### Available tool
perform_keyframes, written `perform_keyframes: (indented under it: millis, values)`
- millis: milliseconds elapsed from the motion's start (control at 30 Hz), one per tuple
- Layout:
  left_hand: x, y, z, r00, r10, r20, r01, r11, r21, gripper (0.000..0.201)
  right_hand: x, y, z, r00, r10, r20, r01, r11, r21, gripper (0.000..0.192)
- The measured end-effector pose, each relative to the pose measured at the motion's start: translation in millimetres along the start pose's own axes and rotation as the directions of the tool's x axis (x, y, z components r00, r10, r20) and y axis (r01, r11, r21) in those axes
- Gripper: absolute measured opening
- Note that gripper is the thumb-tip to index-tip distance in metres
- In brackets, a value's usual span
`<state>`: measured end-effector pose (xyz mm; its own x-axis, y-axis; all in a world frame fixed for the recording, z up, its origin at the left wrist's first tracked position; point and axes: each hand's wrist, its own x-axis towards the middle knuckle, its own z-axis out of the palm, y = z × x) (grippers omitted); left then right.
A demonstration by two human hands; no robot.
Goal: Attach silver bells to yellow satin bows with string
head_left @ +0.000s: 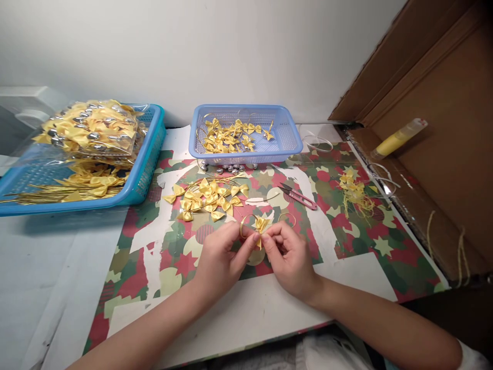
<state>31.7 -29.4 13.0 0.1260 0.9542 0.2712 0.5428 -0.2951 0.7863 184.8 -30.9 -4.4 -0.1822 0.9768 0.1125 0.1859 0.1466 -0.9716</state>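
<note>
Centrally in the head view, the left hand [219, 254] and the right hand [290, 257] come together above a worktop [50, 267] partly covered by a patterned red, green and cream sheet [383, 246]. The fingers of both are closed, thumb against forefinger, pinching one yellow ribbon bow [261, 224] between them; a gold cord [242, 227] loops out beside it. Just beyond the left hand lies a loose pile of yellow bows [210, 198] with gold cords, and to its right rest pink-handled thread snips [298, 196]. Farther back, silver jingle bells [233, 168] sit in front of a periwinkle perforated basket [246, 156] containing more bows. At far left, a blue basket [144, 169] carries a clear plastic bag [88, 133] packed with bows and bells. Yellow thread scraps [356, 198] lie at right, near a brown cardboard panel [435, 144].
</note>
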Motion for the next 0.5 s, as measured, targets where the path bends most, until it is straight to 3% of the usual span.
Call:
perform_keyframes:
  millis: [500]
  values:
    - [-0.5,1.1,-1.4,0.975,0.221,-0.009,-0.216,0.962,0.165,0.019,-3.6,5.3,2.0,0.998,0.061,0.009,-0.061,0.998,0.001,0.021]
